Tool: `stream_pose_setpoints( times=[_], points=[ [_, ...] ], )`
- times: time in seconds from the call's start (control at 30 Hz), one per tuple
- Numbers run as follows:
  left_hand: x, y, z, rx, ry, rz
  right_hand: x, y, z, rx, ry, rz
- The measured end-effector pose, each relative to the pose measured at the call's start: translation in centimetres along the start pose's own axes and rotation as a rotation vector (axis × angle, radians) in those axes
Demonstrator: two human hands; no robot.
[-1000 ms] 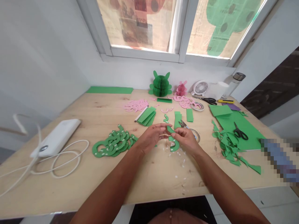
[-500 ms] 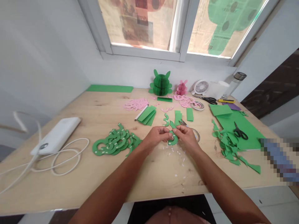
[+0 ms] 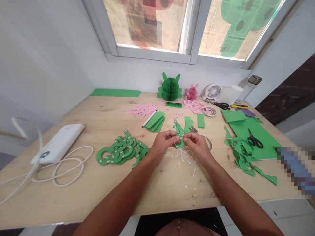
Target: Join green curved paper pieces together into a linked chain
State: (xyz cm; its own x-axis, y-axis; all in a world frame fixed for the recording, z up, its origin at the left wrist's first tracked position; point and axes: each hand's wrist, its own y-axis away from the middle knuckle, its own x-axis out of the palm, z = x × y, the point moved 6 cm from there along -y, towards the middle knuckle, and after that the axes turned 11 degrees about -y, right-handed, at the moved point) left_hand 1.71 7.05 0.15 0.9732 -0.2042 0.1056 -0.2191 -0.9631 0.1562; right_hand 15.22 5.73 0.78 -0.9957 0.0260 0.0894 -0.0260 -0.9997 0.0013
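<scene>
Green curved paper cut-out (image 3: 178, 129) rises from a narrow pinch, its lower end held between the fingertips of the left hand (image 3: 162, 144) and right hand (image 3: 197, 146). White tape scraps (image 3: 184, 160) lie just below the grip; a linked pile of green cut-outs (image 3: 120, 151) lies to its left.

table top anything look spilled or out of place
Tiny white scraps, possibly bits of tape, are strewn across the wooden table just below the left hand and right hand; they look like stray litter beside the heaped green paper cutouts.

Wavy green paper cutout (image 3: 179, 131) (seemingly pinched upright)
</scene>
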Motion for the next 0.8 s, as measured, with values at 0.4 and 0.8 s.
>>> stream_pose_setpoints(
  times=[0.4,0.8],
  points=[
    [-0.59,-0.45,-0.08,0.062,-0.061,-0.08,-0.08,0.09,0.42,-0.198,0.23,-0.015],
    [0.31,0.23,-0.75,0.073,-0.077,0.007,-0.11,0.25,0.72,-0.248,0.302,-0.056]
  ],
)
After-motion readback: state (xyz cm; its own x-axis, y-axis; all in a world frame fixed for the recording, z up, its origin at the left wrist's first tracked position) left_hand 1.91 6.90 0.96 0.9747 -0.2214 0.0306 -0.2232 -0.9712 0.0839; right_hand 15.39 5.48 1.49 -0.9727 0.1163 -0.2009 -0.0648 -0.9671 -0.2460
